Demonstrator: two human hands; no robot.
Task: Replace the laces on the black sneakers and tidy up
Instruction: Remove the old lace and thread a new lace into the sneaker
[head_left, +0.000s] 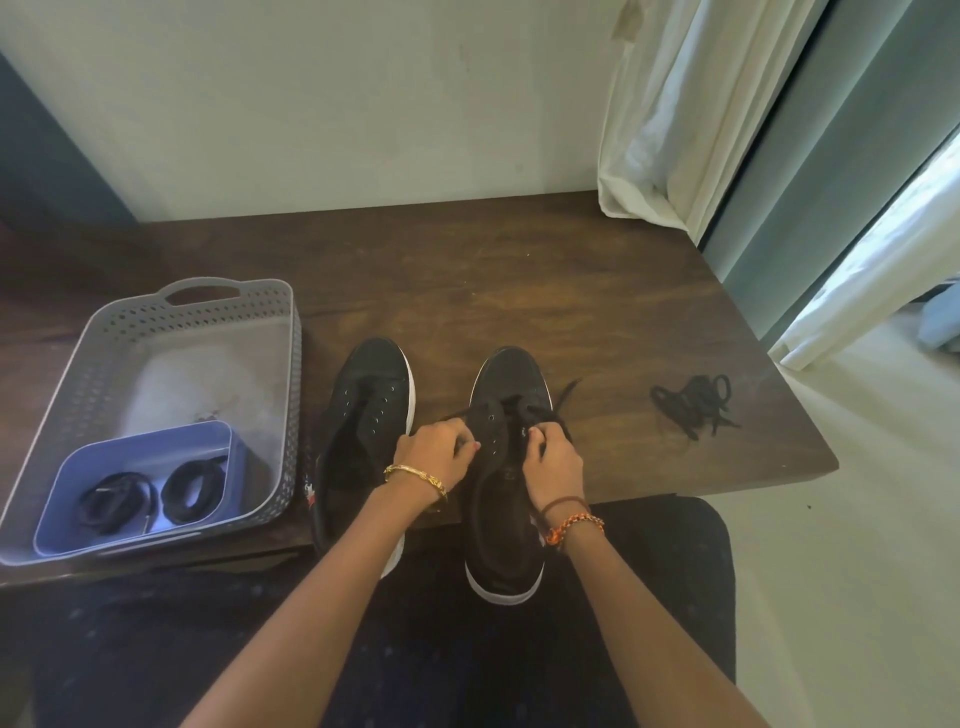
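Where the dark wooden table meets the seated person's lap, two black sneakers stand side by side, toes away. Left sneaker: eyelets bare, no lace. Right sneaker: left hand and right hand each pinch its black lace with curled fingers. Loose lace pile: table, right. Grey basket, left, holds blue tub with two coiled laces.

Left sneaker heel behind left forearm; basket corner past frame edge.
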